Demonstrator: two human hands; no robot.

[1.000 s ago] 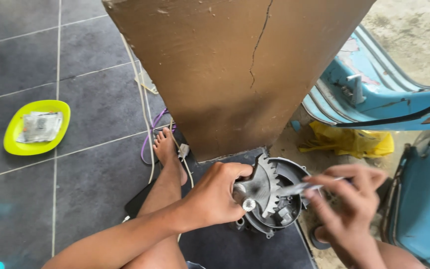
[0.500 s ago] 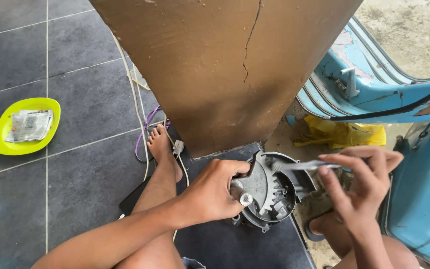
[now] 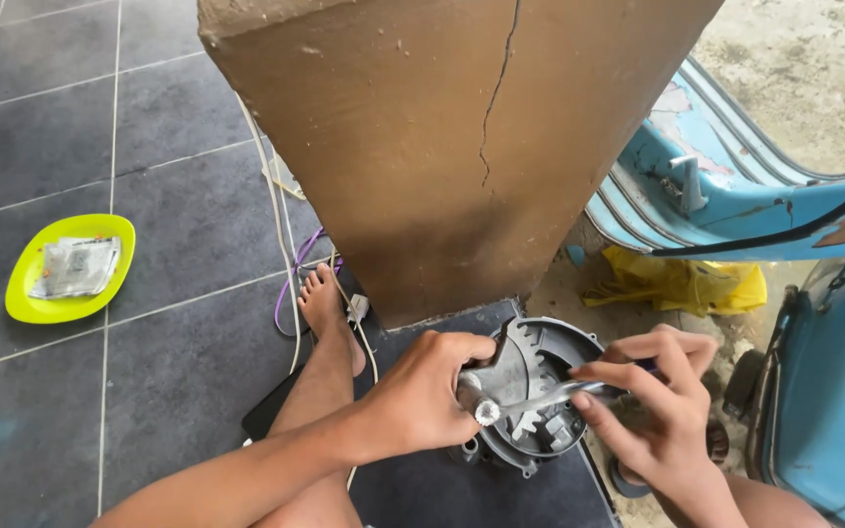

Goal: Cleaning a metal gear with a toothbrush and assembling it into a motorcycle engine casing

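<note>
Screwdriver [image 3: 550, 395] lies nearly level, tip leftward in gear housing [image 3: 540, 391], right hand [image 3: 657, 411] fingers pinching it, left hand [image 3: 422, 396] fingers gripping the housing.

The right hand [image 3: 662, 406] has slid its metal tool [image 3: 550, 394] leftward until the tip meets the shaft [image 3: 487, 412].

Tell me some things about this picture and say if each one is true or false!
1. The left hand grips the round grey metal part with gear teeth. True.
2. The right hand holds a slim metal tool against that part. True.
3. The yellow plate on the tiled floor is bare. False: a clear packet lies on it.
4. The brown pillar is smooth and unbroken. False: a crack runs down it.
5. A bare foot rests beside the pillar. True.
</note>
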